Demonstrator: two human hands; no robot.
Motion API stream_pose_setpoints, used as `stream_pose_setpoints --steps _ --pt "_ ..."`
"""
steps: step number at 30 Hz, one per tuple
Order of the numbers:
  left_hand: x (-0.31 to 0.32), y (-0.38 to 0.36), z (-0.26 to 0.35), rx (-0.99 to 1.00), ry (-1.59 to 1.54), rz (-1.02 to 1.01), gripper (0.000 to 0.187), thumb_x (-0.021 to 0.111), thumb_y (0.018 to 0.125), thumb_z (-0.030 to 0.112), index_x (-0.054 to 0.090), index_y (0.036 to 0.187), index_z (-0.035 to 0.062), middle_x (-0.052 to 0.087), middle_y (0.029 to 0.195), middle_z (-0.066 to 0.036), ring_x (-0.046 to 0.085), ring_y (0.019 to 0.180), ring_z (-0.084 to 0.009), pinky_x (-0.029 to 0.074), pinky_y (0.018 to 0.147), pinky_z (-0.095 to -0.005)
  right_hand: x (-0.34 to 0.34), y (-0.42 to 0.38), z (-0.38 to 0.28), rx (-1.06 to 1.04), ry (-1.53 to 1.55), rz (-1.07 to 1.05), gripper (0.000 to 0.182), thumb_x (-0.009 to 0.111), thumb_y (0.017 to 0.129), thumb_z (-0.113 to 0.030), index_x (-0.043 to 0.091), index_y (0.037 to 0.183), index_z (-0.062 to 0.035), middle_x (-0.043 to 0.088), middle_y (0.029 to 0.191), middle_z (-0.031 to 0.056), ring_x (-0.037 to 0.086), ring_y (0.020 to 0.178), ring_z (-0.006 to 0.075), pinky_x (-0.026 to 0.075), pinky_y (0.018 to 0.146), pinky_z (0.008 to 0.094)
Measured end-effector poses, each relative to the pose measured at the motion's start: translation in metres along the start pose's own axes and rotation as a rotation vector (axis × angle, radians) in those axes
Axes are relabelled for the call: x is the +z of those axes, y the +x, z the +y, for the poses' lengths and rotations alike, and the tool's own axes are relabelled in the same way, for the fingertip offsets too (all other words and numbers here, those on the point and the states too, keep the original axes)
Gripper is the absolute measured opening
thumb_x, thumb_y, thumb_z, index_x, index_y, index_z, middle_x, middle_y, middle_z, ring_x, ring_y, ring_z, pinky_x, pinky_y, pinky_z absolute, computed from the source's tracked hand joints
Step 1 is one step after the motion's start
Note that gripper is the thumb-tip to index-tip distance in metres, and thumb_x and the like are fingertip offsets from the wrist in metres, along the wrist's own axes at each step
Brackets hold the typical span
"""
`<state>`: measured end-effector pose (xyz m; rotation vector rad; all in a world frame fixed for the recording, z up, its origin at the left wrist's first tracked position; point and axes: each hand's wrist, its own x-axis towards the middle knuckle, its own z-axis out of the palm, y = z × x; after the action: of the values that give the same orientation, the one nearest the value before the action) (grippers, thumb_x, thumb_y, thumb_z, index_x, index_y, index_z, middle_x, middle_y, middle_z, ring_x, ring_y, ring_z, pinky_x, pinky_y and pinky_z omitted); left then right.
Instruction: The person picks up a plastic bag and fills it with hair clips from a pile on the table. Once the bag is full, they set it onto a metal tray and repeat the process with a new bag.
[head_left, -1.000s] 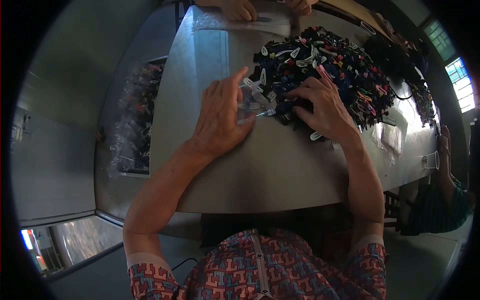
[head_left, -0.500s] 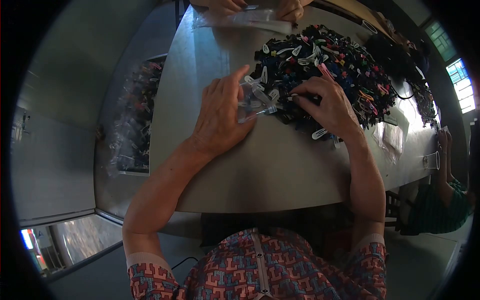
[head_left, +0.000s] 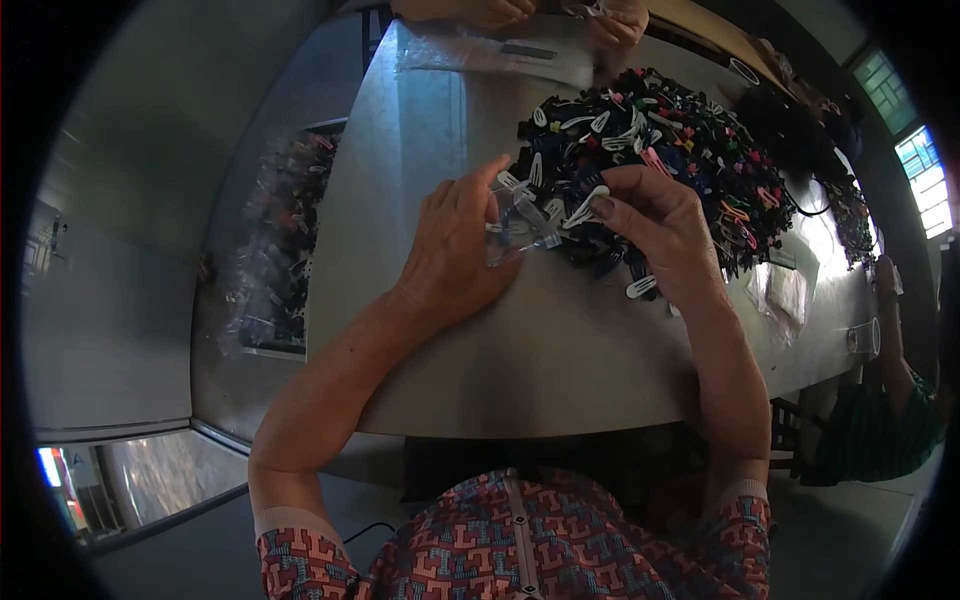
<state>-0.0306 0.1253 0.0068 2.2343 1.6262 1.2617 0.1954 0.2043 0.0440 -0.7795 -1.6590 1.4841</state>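
Note:
My left hand [head_left: 452, 245] is closed around a small clear plastic bag [head_left: 508, 240] at the near left edge of the pile, its index finger pointing up and away. Between the thumb and fingers of my right hand [head_left: 665, 228] is a white snap hair clip [head_left: 585, 208], held close beside the bag's right side. Beyond both hands spreads a large heap of hair clips [head_left: 690, 150], mostly dark, with white, pink, orange and red ones mixed in. One white clip [head_left: 641, 287] lies at its near edge, below my right wrist.
Across the table [head_left: 520, 370], another person's hands [head_left: 610, 20] work above a clear plastic sheet [head_left: 490, 58]. Plastic packets [head_left: 780, 295] and a clear cup [head_left: 863, 338] lie to the right, near a person in a green sleeve [head_left: 880, 410]. A tray of bagged items [head_left: 280, 240] stands at left.
My right hand has lifted a white hair clip out of the heap, up beside the bag. Across the table, the other person's hands have come off the plastic sheet. The view has shifted slightly.

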Motion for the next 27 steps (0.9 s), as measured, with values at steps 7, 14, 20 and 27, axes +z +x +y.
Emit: stream_pose_setpoints --steps 7,14,20,27 --pt "-0.002 -0.003 0.005 -0.027 -0.005 -0.057 0.086 0.078 0.072 0.005 0.038 0.148 0.0052 0.056 0.099 -0.01 0.055 0.097 -0.0278 0.045 0.093 -0.041 0.021 -0.007 0.003 -0.002 0.199 0.001 0.021 0.071 0.094 -0.008 0.066 0.112 0.0017 0.071 0.095 0.0014 0.062 0.086 0.0042 0.05 0.078 0.0196" --pt "0.002 -0.004 0.003 -0.027 -0.03 -0.041 0.086 0.078 0.069 0.007 0.037 0.145 0.0022 0.054 0.096 -0.009 0.055 0.093 -0.0282 0.041 0.089 -0.0413 0.034 -0.009 0.008 -0.016 0.022 -0.009 0.017 0.072 0.093 -0.009 0.069 0.107 0.0002 0.07 0.088 -0.0011 0.059 0.081 0.0023 0.047 0.072 0.0181" --pt "0.0 -0.004 0.005 -0.074 -0.049 -0.069 0.085 0.077 0.07 0.008 0.037 0.145 0.0018 0.055 0.095 -0.009 0.055 0.093 -0.0283 0.04 0.089 -0.0409 0.03 -0.008 0.009 0.029 -0.006 -0.03 0.017 0.072 0.093 -0.01 0.069 0.106 0.0008 0.07 0.09 0.0004 0.059 0.083 0.003 0.047 0.074 0.0188" --pt "-0.001 -0.003 0.003 -0.086 -0.051 -0.09 0.085 0.078 0.069 0.009 0.037 0.144 0.003 0.055 0.096 -0.01 0.055 0.092 -0.0285 0.041 0.09 -0.0412 0.03 -0.008 0.01 0.082 0.157 -0.07 0.018 0.07 0.094 -0.01 0.068 0.108 0.0005 0.07 0.091 0.0019 0.056 0.078 0.0042 0.047 0.073 0.0205"
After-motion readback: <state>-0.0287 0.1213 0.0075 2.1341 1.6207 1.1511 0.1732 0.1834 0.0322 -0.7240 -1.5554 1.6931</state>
